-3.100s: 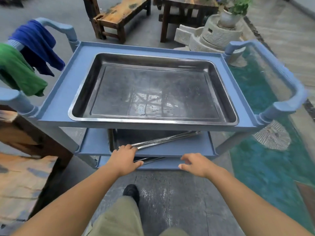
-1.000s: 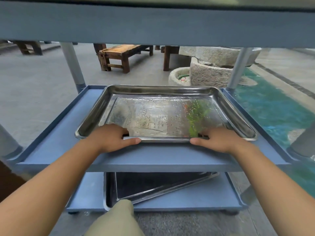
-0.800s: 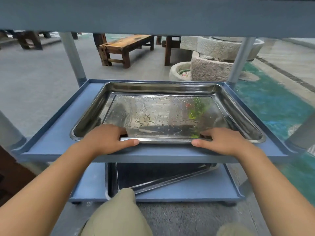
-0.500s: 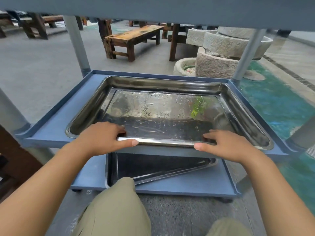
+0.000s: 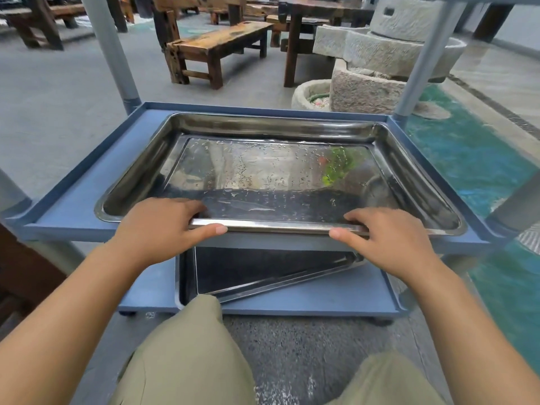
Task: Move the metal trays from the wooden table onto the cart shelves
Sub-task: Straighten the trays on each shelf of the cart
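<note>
Your left hand [image 5: 159, 226] is clamped on the near rim of the metal tray [image 5: 280, 182] toward its left end, fingers curled inside, thumb lying along the lip. The tray sits on the cart's middle shelf [image 5: 79, 200], its near edge at the shelf's near lip. Water beads on its floor, so expect slick steel; it looks stiff and thin-walled, probably light for its span. The rolled rim is your best purchase. Below, on the bottom shelf [image 5: 306, 299], lie two more trays [image 5: 263, 273], one skewed across the other. Your right hand [image 5: 388, 241] grips the same rim toward its right end, matching the left.
</note>
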Motion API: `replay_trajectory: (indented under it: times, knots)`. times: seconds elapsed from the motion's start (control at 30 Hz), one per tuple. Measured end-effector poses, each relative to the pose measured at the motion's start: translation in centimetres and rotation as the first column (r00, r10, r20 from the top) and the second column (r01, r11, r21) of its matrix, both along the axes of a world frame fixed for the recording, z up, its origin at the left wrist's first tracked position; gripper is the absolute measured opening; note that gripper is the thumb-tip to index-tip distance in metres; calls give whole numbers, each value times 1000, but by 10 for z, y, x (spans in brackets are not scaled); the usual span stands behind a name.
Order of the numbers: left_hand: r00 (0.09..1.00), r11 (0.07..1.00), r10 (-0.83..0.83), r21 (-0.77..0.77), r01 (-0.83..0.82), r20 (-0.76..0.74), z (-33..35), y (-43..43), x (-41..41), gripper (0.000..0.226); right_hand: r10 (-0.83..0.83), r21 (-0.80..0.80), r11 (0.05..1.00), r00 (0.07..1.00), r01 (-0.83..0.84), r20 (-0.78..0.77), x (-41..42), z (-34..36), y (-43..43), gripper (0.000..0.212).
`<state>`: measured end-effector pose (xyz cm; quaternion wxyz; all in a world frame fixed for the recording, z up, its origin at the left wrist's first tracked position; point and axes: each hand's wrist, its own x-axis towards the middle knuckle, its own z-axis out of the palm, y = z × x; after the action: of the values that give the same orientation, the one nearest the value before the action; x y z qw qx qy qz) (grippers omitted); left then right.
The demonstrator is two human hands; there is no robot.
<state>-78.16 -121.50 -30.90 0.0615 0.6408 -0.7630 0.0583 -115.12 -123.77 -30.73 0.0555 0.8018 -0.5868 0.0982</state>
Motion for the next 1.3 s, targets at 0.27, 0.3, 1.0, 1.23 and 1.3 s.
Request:
replay_trajectory:
  times: [0.27, 0.3, 1.0, 1.23, 1.3]
  knots:
    - [982, 988, -125, -108, 110, -144, -10, 39, 1, 70, 66, -117, 992, 990, -52, 124, -2, -30, 45, 63]
    - [973, 984, -149, -127, 128, -178, -13, 46, 2, 69, 85, -115, 991, 983, -67, 160, -3, -32, 51, 64]
    - [942, 941, -269, 152, 301, -201, -197, 19, -4, 65, 250, 405, 865, 954, -297, 166, 19, -207, -3, 72]
    - [991, 850, 12, 524, 62, -137, -294, -19, -19, 103, 108, 579, 808, 993, -110, 37, 3, -284, -68, 97]
    - [985, 819, 104, 574, -4, -141, -310, -23, -23, 110, 138, 568, 816, 990, -107, -11, 0, -294, -85, 107]
